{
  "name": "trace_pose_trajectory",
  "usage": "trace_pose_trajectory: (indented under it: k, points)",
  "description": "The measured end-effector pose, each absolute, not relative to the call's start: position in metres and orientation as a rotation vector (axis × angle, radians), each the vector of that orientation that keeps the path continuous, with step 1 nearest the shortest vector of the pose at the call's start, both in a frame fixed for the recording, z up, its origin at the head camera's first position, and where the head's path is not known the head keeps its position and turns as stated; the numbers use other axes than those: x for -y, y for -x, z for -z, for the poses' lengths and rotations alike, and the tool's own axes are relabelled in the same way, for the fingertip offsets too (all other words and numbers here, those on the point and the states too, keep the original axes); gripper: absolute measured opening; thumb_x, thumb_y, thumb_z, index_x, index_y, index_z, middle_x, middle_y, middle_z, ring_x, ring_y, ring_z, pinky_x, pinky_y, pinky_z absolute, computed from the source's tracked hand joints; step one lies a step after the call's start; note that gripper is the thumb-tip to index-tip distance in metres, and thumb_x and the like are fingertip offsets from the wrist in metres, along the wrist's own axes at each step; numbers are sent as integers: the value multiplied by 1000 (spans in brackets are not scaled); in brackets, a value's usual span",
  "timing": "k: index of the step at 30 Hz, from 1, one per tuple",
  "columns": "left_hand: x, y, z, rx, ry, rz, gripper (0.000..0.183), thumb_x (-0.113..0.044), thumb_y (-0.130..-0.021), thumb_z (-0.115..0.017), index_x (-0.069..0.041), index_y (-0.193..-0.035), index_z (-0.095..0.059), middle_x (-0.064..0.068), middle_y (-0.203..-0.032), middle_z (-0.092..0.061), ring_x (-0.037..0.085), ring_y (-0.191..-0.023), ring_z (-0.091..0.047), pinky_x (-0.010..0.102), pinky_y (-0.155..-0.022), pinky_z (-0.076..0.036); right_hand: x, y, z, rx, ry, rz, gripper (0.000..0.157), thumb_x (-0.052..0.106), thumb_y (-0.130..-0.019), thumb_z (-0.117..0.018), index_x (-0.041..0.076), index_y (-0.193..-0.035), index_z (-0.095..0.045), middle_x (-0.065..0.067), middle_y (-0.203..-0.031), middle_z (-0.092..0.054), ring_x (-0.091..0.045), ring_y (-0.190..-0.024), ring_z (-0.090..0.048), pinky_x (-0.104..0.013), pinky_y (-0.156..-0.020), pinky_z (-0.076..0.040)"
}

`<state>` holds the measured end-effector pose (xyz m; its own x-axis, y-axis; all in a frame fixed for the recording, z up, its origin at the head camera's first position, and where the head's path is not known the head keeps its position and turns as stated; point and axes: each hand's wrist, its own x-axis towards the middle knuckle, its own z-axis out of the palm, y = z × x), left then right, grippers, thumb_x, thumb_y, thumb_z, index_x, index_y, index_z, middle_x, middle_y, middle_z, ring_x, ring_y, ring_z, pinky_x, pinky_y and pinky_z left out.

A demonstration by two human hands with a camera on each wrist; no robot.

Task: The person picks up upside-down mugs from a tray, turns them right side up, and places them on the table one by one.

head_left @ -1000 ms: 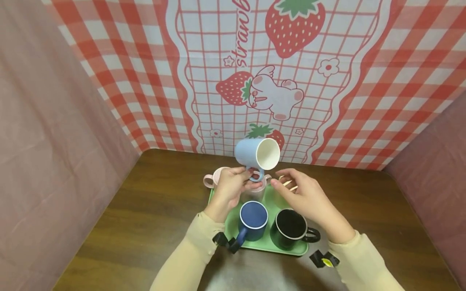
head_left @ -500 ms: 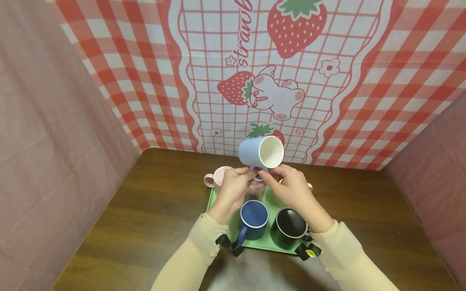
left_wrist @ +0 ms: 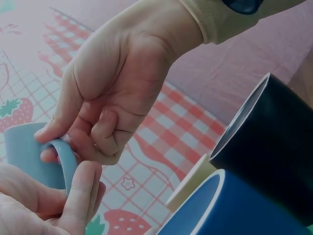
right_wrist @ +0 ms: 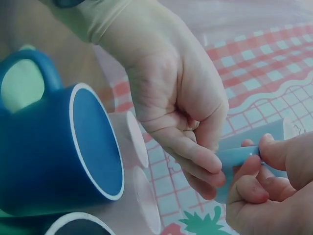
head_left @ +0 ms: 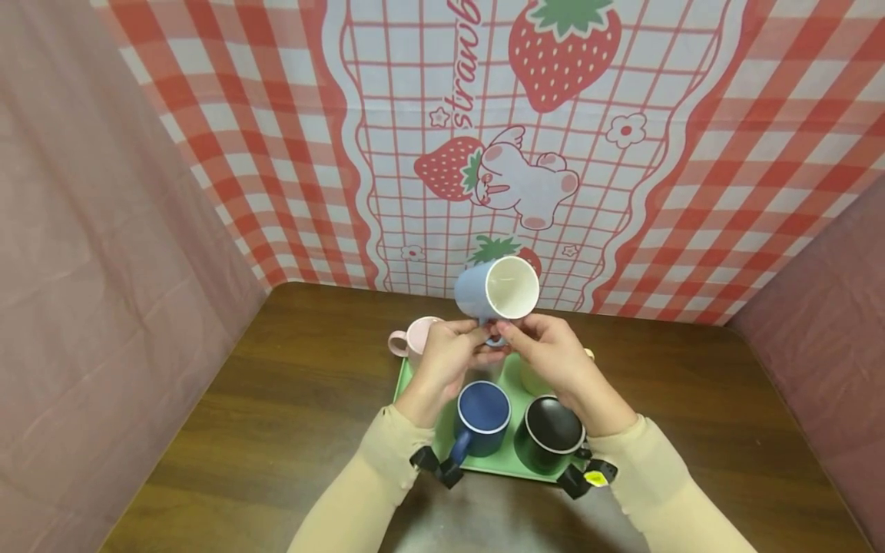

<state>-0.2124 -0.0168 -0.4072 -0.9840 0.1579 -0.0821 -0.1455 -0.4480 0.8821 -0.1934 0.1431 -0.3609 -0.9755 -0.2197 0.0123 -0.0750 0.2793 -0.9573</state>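
A light blue mug [head_left: 473,290] with a white inside is held up above a tray, on its side with its mouth turned to the right and toward me. My left hand [head_left: 442,357] pinches the mug's handle from the left. From the other side, the thumb and fingers of my right hand [head_left: 556,357] grip the same handle. Close up in the right wrist view, the light blue mug [right_wrist: 252,134] has the right thumb on its handle, with fingers curled under it. Both hands partly cover the handle.
On a green tray [head_left: 512,464] stand a dark blue mug [head_left: 482,407], a black mug [head_left: 549,426] and, largely hidden by the hands, a pale yellow mug [head_left: 534,379]. A pink mug [head_left: 422,332] stands at the back left. A checked cloth hangs behind the brown table [head_left: 304,384].
My right hand has come in from the right and taken hold of the light blue mug's handle. The mug has shifted slightly right, its mouth turning a little more toward me.
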Motion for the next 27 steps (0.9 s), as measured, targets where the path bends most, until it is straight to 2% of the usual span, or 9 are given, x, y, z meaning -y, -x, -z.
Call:
trace_pose_trajectory:
  k: [4, 10, 17, 27]
  points:
    - [18, 211, 406, -1555, -56, -2509, 21, 4, -96, -61, 15, -113, -68, 25, -94, -73, 24, -76, -75, 38, -75, -61, -143, 193, 361, -2328, 264, 1858, 36, 22, -102, -63, -9, -120, -66, -7, -106, -70, -10, -96, -59, -26, -85, -50]
    - [24, 210, 403, -1617, -152, -2412, 23, -1, -98, -63, 15, -115, -68, 28, -92, -72, 24, -74, -75, 40, -75, -61, -141, 192, 366, -2333, 298, 1938, 33, 20, -102, -63, -11, -113, -67, -3, -97, -70, -8, -91, -61, -22, -79, -51]
    - [30, 212, 405, -1669, -268, -2326, 26, -4, -99, -63, 15, -116, -67, 30, -95, -72, 24, -75, -75, 42, -77, -61, -141, 191, 368, -2350, 356, 1990, 30, 21, -101, -65, -9, -101, -68, 0, -70, -52, -10, -63, -46, -22, -54, -37]
    - [32, 213, 403, -1766, -331, -2159, 26, -7, -101, -59, 16, -112, -66, 35, -100, -69, 27, -78, -75, 42, -79, -61, -147, 195, 369, -2379, 308, 2012, 32, 22, -99, -67, -10, -98, -70, 1, -63, -50, -11, -59, -44, -23, -50, -34]
